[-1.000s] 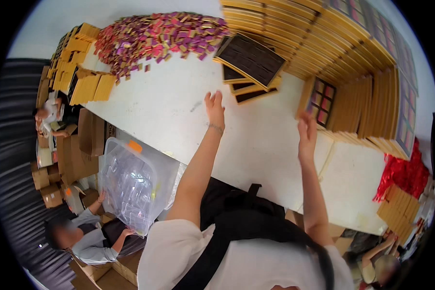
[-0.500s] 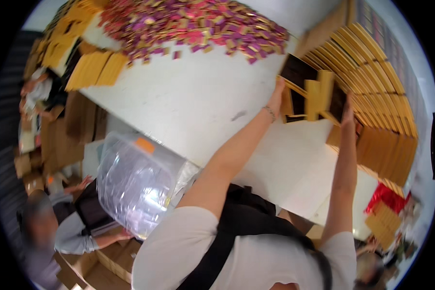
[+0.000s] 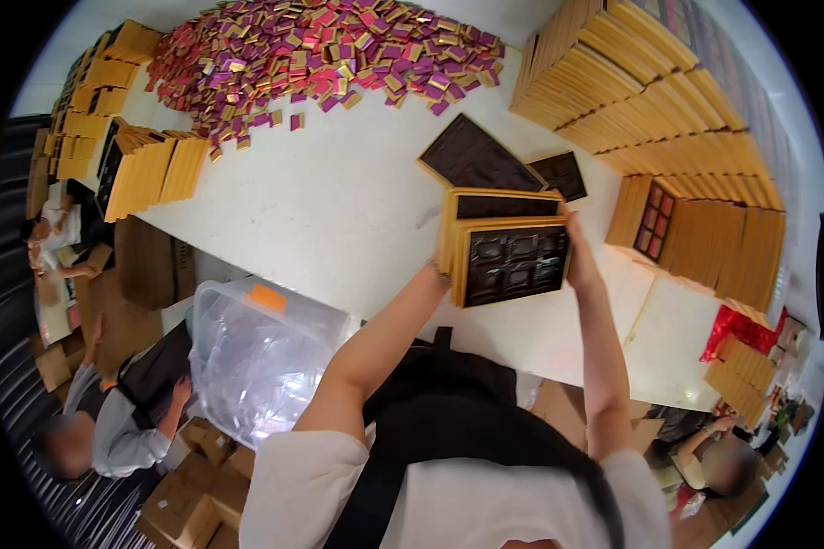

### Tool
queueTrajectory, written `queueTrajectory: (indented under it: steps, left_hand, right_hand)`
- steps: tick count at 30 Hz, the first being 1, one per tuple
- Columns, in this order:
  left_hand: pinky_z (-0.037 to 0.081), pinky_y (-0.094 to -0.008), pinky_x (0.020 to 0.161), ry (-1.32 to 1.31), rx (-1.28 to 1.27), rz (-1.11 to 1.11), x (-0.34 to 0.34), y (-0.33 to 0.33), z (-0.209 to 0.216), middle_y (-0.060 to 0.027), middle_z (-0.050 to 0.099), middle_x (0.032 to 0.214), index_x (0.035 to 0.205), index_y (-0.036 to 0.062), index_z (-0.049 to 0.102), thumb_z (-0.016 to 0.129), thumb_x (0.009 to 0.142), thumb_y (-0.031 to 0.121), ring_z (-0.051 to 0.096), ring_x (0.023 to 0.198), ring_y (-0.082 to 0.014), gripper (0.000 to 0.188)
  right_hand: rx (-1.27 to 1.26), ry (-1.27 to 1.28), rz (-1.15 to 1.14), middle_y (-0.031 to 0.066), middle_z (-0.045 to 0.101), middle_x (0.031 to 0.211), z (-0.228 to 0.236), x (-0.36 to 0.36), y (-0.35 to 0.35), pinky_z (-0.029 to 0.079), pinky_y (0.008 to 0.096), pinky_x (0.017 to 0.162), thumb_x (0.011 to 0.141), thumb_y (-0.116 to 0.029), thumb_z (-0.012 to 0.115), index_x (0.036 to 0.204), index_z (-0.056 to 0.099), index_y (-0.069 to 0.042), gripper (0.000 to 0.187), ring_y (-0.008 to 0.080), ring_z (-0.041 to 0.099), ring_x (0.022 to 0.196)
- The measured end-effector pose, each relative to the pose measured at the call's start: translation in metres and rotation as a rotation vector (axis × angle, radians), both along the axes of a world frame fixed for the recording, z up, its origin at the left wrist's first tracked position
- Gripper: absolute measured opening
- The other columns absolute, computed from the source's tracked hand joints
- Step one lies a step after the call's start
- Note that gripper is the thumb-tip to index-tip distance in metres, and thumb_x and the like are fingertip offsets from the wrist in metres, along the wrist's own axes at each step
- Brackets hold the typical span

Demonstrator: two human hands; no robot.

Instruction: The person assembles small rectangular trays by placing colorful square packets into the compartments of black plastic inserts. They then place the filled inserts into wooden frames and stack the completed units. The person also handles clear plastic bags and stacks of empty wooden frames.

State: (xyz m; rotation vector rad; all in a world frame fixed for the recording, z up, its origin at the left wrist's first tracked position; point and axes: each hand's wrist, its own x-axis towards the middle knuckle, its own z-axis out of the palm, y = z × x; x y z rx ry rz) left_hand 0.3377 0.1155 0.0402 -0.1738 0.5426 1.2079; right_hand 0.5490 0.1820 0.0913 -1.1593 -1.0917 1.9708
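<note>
Between my two hands is an upright stack of shallow yellow-edged boxes [image 3: 515,261], their dark brown compartment trays facing me. My left hand [image 3: 443,271] presses on the stack's left side, its fingers mostly hidden behind the boxes. On the opposite side, my right hand [image 3: 579,253] grips the edge with the fingers along it. Just beyond the stack, a dark-trayed box [image 3: 481,156] lies on the white table, partly covered by the held ones. A second dark-trayed box [image 3: 560,175] lies to its right.
Rows of yellow-edged boxes [image 3: 650,119] line the table's right side, one filled box [image 3: 655,220] facing out. A heap of purple, red and gold wrapped pieces [image 3: 330,55] covers the far side. At left stand more boxes [image 3: 156,169] and a clear plastic tub [image 3: 256,357]. Other people work both sides.
My hands have come left and nearer to me, away from the right-hand rows. The boxes, tilted and loose before, now stand together, while two lie on the table behind.
</note>
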Motion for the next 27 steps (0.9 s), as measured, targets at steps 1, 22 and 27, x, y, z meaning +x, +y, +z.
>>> queueTrajectory:
  steps: [1,22,27]
  left_hand:
    - [0.053,-0.0322,0.087,0.043,-0.045,-0.029,-0.021,-0.019,-0.004,-0.0050,0.061,0.107,0.134,0.0132,0.050,0.046,0.100,0.029,0.061,0.099,-0.0166,0.038]
    - [0.051,-0.0304,0.085,0.169,-0.136,0.036,-0.194,-0.067,0.028,-0.0067,0.061,0.107,0.138,0.0160,0.049,0.048,0.098,0.016,0.060,0.095,-0.0184,0.041]
    - [0.049,-0.0306,0.085,1.207,0.138,-0.144,-0.237,-0.069,0.071,-0.0092,0.059,0.107,0.140,0.0187,0.047,0.050,0.094,0.010,0.060,0.094,-0.0212,0.047]
  right_hand:
    - [-0.038,0.021,0.020,0.0130,0.016,0.157,-0.003,-0.022,-0.016,0.013,0.0356,0.116,0.095,-0.057,0.042,0.152,0.015,-0.004,0.082,0.0241,0.015,0.145]
    - [-0.373,-0.093,-0.202,0.0170,0.019,0.155,-0.005,-0.214,-0.080,0.019,0.0363,0.114,0.092,-0.056,0.050,0.152,0.003,-0.004,0.092,0.0262,0.022,0.142]
    - [-0.444,-0.120,-0.206,0.0143,0.041,0.144,0.002,-0.248,-0.088,0.028,0.0336,0.109,0.093,-0.046,0.056,0.147,0.031,-0.005,0.072,0.0230,0.037,0.133]
